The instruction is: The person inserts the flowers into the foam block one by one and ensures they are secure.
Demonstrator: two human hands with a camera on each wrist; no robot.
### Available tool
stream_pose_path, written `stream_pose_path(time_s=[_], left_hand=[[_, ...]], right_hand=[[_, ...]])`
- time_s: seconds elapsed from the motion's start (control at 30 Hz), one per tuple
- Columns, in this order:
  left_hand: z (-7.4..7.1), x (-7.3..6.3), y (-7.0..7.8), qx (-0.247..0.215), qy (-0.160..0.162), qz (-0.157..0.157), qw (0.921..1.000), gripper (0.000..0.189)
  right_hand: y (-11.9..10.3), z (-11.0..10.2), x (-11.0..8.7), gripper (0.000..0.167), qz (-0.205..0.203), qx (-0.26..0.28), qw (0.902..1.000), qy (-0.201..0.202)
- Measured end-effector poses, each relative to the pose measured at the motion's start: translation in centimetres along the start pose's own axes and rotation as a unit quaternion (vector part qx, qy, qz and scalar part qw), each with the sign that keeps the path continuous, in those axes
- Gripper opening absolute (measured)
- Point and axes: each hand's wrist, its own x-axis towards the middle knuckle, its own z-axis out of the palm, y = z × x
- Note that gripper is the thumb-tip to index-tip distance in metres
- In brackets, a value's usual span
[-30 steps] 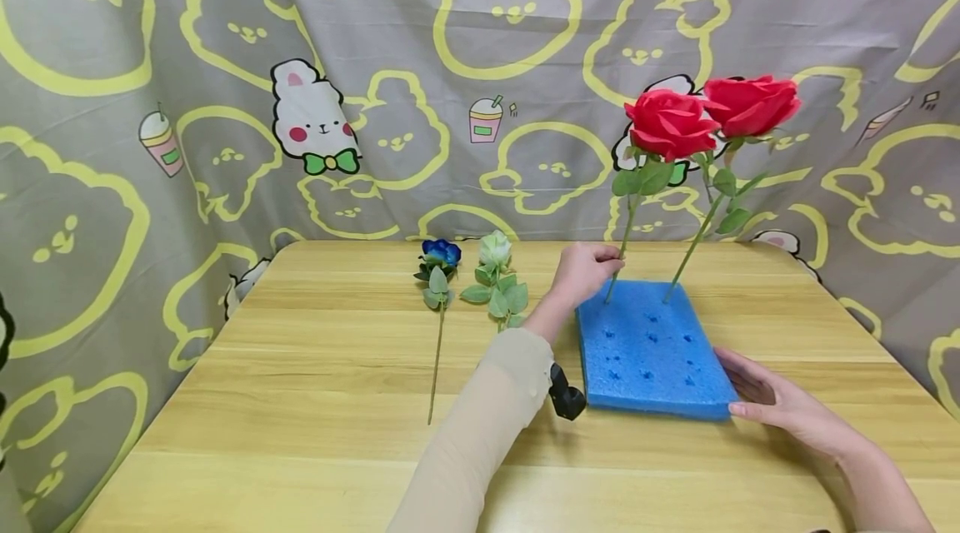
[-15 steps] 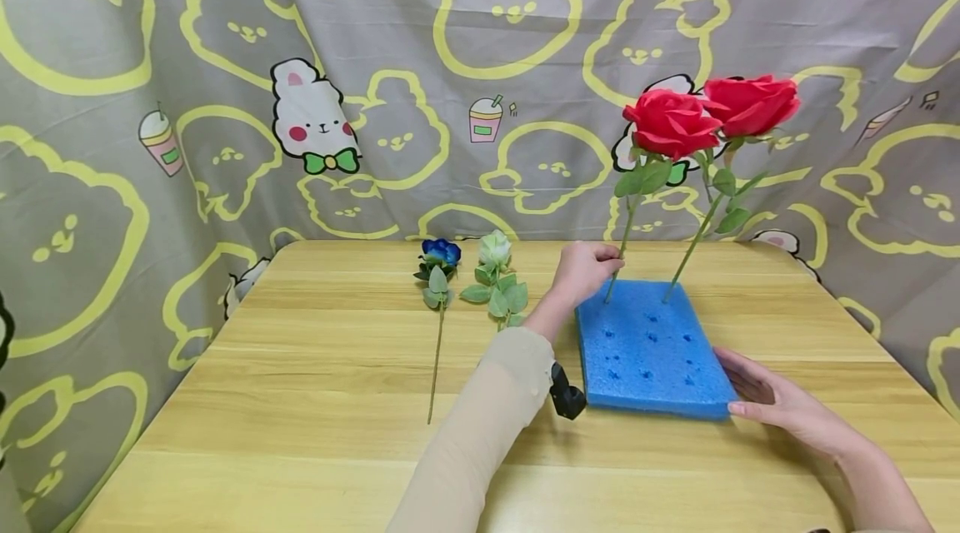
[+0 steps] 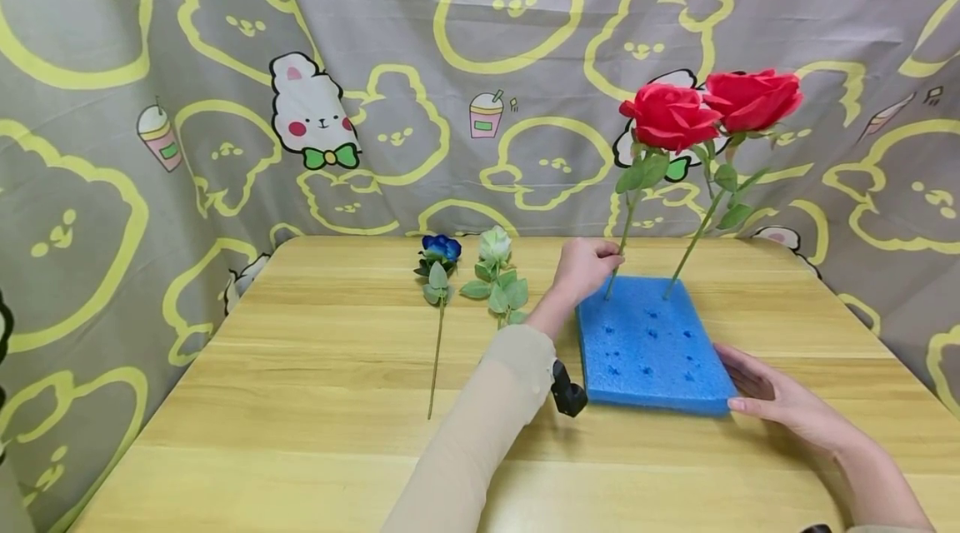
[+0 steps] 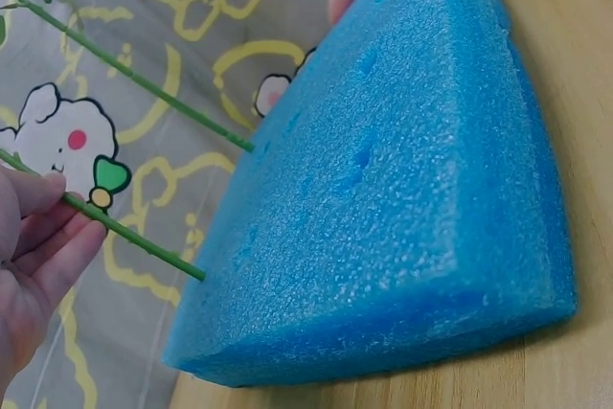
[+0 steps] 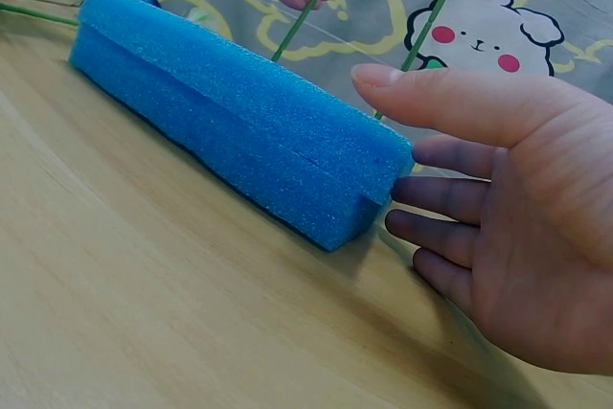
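Note:
Two red artificial roses stand with their stems in the far part of a blue foam block [image 3: 660, 393]. My left hand [image 3: 587, 271] pinches the stem of the left red rose [image 3: 667, 118] low down, a little above the foam. The right red rose [image 3: 753, 100] leans to the right, and no hand is on it. At the block's near right corner is my right hand [image 3: 783, 400], thumb and fingers extended along its side. In the right wrist view those fingers [image 5: 450, 196] lie right at the block's end, with the thumb over its top edge.
Left of the block, a blue artificial rose [image 3: 441, 250] and a pale green-white one [image 3: 495, 246] lie on the wooden table [image 3: 300, 400]. My left forearm covers the pale one's lower stem. Several small holes dot the foam. A patterned curtain [image 3: 420, 33] hangs behind.
The head view has tipped slightly, so everything sits a bit higher. The left red rose's bloom has swayed slightly; both hands keep their places.

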Motion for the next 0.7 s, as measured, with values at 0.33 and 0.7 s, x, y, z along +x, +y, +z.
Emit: stream_pose_path(time_s=[0.33,0.7], left_hand=[[-0.20,0.25,0.06,0.015,0.000,0.002,0.9999,0.015],[-0.08,0.15,0.04,-0.009,-0.008,-0.011,0.9999,0.014]], right_hand=[[-0.13,-0.17,0.20,0.063,0.003,0.001,1.0000,-0.004],[-0.09,-0.15,0.05,0.063,0.013,0.007,0.9999,-0.003]])
